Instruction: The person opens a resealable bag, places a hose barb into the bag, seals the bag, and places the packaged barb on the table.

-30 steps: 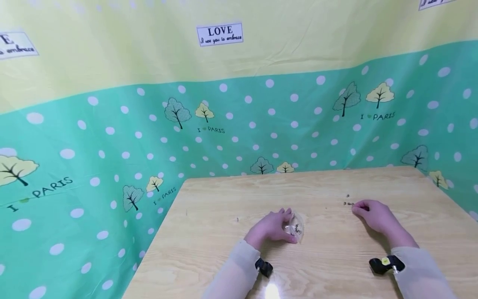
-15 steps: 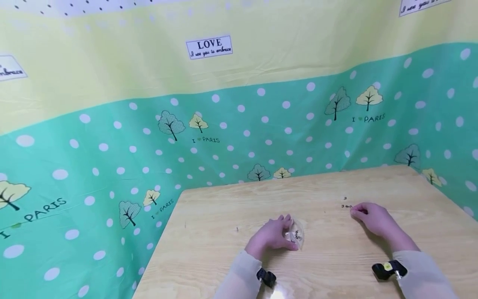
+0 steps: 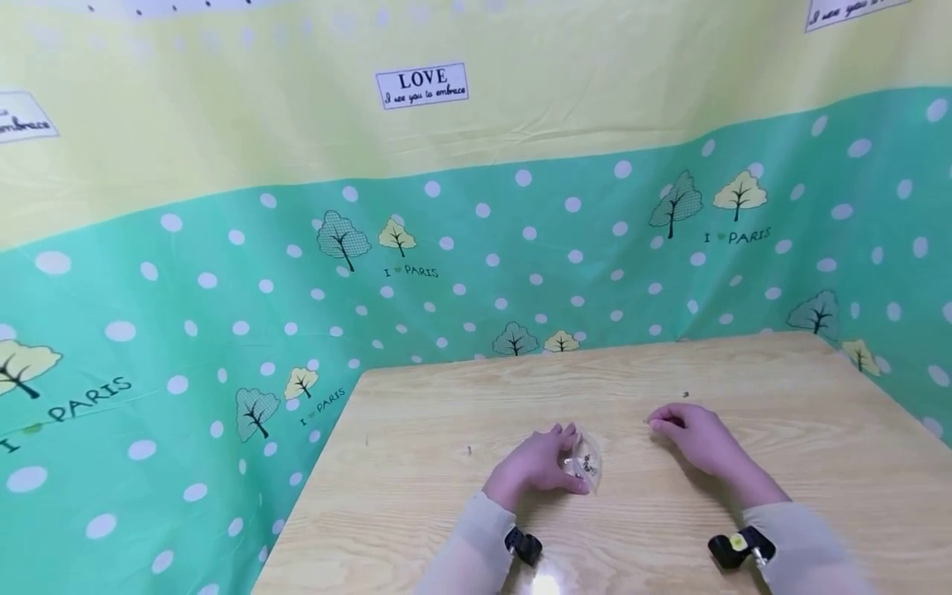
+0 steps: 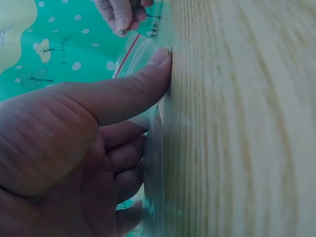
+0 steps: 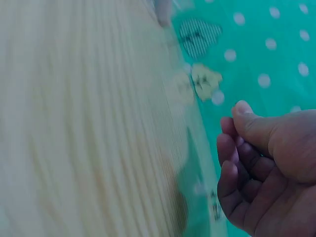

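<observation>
A small clear zip bag with a red strip along its mouth lies on the table, and several tiny dark pieces show inside it. My left hand grips the bag, the thumb at its edge by the tabletop and the other fingers behind it. To the right of the bag, my right hand is held with thumb and forefinger together. A tiny dark piece shows at those fingertips in the left wrist view; its exact kind is too small to tell.
One small dark piece lies on the wooden table beyond my right hand. A tiny dark mark or bit shows left of the bag. A patterned green and yellow cloth hangs behind the table.
My right hand has moved left toward the bag, away from where several small pieces lay; that small row no longer shows. My left hand keeps its grip on the bag. The head view shifted slightly.
</observation>
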{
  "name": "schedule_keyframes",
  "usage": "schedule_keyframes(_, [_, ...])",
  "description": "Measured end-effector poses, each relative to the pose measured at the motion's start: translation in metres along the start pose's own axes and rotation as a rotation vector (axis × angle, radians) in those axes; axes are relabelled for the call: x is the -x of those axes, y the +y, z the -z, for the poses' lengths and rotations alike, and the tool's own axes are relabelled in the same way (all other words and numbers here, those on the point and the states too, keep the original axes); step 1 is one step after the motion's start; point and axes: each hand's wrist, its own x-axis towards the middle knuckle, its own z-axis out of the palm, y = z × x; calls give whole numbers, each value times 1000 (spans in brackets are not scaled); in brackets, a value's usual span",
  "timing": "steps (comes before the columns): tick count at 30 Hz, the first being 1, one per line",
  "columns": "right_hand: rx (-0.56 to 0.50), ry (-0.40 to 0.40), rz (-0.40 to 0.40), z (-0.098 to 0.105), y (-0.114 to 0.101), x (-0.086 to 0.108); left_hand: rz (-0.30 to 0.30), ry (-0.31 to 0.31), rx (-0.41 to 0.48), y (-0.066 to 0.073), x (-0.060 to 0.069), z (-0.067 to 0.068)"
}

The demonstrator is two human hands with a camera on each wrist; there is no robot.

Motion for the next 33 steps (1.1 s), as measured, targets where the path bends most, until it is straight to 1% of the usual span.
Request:
schedule_keyframes(6, [-32, -70, 47, -24, -24, 6, 4, -2, 5, -1, 4, -5])
schedule_keyframes(11, [-90, -120, 62, -39, -47, 10, -3, -1, -14, -2, 3, -5])
schedule_keyframes(14, [-105, -131, 86, -47, -58, 10, 9, -3, -13, -4, 2, -3])
schedule_keyframes(18, [-85, -95, 121, -53, -68, 9, 14, -5, -28, -4, -1, 1])
schedule_keyframes(22, [-56, -49, 138, -56, -74, 7, 0, -11, -38, -3, -5, 4])
schedule_keyframes(26, [-30, -22, 155, -59, -73, 5, -3, -12, -33, -3, -5, 4])
schedule_keyframes(30, [-25, 15, 155, -61, -71, 6, 1, -14, -30, -2, -5, 2])
schedule_keyframes(33, [-24, 24, 166, -60, -69, 8, 3, -10, -39, 0, -3, 2])
